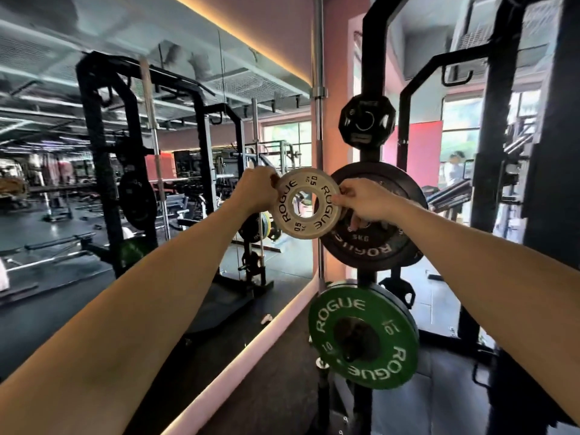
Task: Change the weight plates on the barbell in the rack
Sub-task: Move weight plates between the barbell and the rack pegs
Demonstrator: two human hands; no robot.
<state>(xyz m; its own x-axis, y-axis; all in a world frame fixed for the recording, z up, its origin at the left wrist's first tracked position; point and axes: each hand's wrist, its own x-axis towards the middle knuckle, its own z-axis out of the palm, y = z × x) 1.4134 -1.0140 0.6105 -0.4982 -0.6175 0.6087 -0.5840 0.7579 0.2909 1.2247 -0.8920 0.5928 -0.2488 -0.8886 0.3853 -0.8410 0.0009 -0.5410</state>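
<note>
A small white plate (317, 219) marked ROGUE and 0.5 kg is held in the air in front of me, its face towards me. My left hand (255, 191) grips its left rim and my right hand (365, 200) pinches its right rim. Just behind it, a black 5 kg plate (376, 249) hangs on a peg of the rack's upright (375, 51). Below that hangs a green 10 kg plate (364, 335). The barbell in the rack is not visible.
A small black plate (365, 120) hangs higher on the same upright. A vertical steel bar (318, 120) stands by the pink wall. A large mirror (125, 152) on the left reflects racks and benches. More rack posts (552, 152) stand at right.
</note>
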